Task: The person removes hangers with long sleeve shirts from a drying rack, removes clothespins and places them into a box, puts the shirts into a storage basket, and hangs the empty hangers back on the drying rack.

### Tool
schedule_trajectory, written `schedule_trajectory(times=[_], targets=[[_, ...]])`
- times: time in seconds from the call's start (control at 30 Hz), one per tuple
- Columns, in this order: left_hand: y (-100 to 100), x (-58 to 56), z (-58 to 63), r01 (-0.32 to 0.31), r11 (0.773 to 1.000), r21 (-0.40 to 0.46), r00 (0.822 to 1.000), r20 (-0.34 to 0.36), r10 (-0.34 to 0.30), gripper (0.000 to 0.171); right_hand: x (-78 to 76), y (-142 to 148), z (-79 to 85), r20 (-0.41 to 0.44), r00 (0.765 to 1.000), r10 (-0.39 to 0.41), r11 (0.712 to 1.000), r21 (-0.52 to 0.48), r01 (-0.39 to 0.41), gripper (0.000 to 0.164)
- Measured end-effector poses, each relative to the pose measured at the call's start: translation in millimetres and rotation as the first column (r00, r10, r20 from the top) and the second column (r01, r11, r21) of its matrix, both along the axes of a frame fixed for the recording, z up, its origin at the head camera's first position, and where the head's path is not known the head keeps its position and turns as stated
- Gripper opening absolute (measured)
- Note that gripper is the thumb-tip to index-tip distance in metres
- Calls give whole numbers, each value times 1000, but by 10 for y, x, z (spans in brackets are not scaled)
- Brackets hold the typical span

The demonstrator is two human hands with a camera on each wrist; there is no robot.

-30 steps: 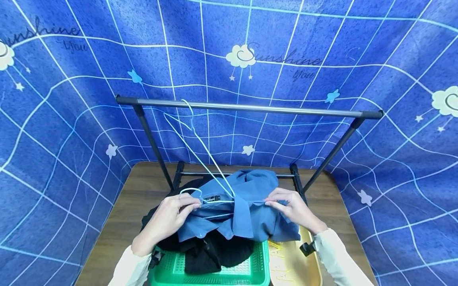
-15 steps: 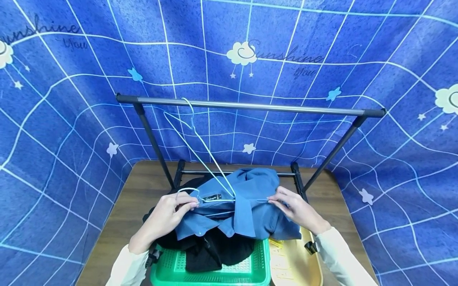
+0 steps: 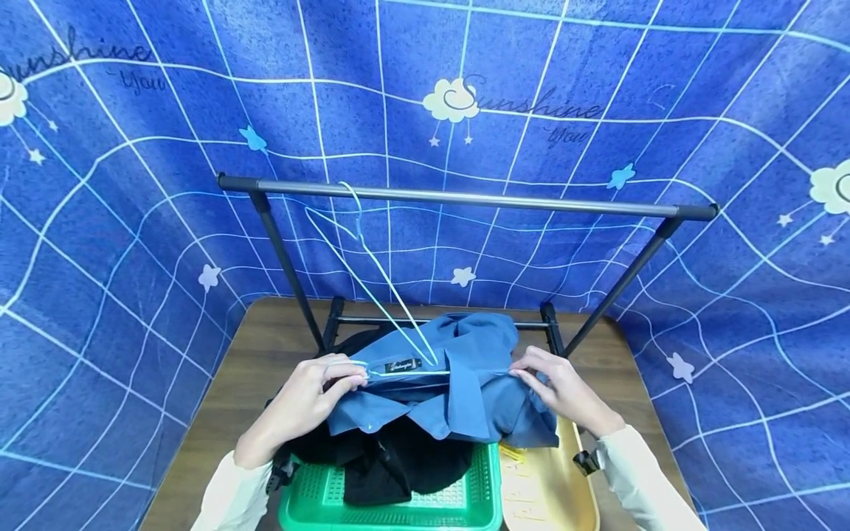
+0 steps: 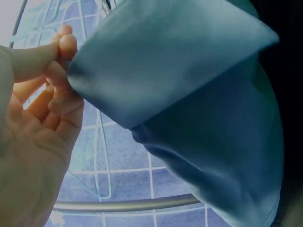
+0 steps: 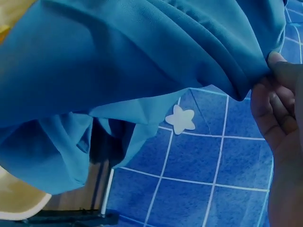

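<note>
A blue collared shirt (image 3: 478,335) lies bunched over a heap of black clothing (image 3: 378,464), its dark label showing inside the neck. My left hand (image 3: 312,402) pinches the shirt's collar edge beside the hook of a pale wire hanger (image 3: 418,374) that runs inside the neck opening. The left wrist view shows those fingertips at the shirt's edge (image 4: 165,56). On the other side, my right hand (image 3: 558,387) pinches the shirt's shoulder between thumb and fingers. Folds of shirt cloth (image 5: 142,61) hang from that pinch in the right wrist view. The hanger's far end is hidden under the cloth.
Another pale wire hanger (image 3: 378,259) hangs from the metal rail (image 3: 458,198) of a black-legged rack. A green basket (image 3: 488,494) sits under the black clothing, with a yellow tray (image 3: 558,487) to its right. All stand on a wooden table (image 3: 232,369).
My right hand has moved slightly right, drawing the shirt's shoulder with it. The hanger's hook has tipped lower beside my left hand. More of the neck label shows.
</note>
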State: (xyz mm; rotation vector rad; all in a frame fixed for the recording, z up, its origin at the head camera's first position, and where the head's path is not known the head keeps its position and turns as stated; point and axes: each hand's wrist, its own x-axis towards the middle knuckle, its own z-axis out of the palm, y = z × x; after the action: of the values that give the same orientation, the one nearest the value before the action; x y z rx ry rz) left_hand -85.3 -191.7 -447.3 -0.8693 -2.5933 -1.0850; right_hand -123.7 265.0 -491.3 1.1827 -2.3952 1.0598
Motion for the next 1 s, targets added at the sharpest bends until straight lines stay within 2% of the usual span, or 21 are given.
schedule_trajectory(times=[0.17, 0.33, 0.47, 0.6, 0.77, 0.9, 1.0], targets=[[5, 23, -1, -7, 1000, 28, 998, 57, 6, 13, -12, 8, -46, 52, 998, -20, 999, -50, 22, 30], [86, 46, -67, -41, 995, 93, 993, 116, 30, 9, -24, 16, -88, 78, 996, -32, 997, -67, 37, 30], [192, 42, -132, -42, 988, 145, 996, 86, 30, 21, -14, 32, -96, 103, 994, -39, 997, -56, 45, 29], [268, 44, -169, -54, 984, 172, 998, 25, 50, 20, -7, 46, -110, 112, 992, -50, 997, -54, 56, 28], [310, 45, -184, -60, 978, 199, 998, 8, 59, 19, -5, 53, -137, 122, 991, -55, 997, -54, 62, 26], [339, 49, -157, -47, 983, 179, 999, 1, 47, 22, -12, 54, -136, 121, 990, -68, 996, -50, 74, 27], [370, 47, -149, -60, 984, 170, 995, -65, 71, 16, -10, 47, -131, 130, 989, -73, 996, -47, 80, 25]])
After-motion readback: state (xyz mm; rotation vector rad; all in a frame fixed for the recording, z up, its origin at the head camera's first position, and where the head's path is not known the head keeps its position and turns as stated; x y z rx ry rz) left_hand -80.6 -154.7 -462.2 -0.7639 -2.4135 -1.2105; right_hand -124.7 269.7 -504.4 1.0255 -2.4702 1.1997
